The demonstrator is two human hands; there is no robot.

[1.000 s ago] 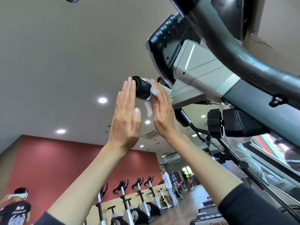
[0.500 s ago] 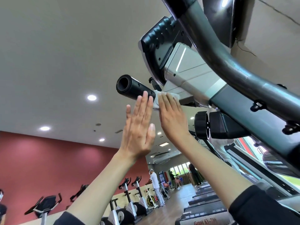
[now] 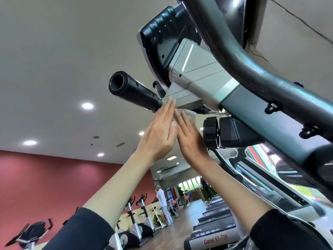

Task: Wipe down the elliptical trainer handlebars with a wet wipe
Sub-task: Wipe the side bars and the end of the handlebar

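Red lettering is standing on the pale front panel of the nearest treadmill (image 3: 214, 239), at the bottom edge of the view, right of centre. It is reading roughly "Ganas KY-730"; the first word is coming out slightly blurred, so its letters are not certain. Far down the hall, a yellow round emblem (image 3: 157, 221) is showing on a white exercise bike (image 3: 154, 213), but whatever it is carrying is too small to be read.

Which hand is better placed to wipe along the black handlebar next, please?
Right. The right hand has the wipe under its flat fingers, beside the handlebar base; the left hand is bare, its fingertips only touching there.
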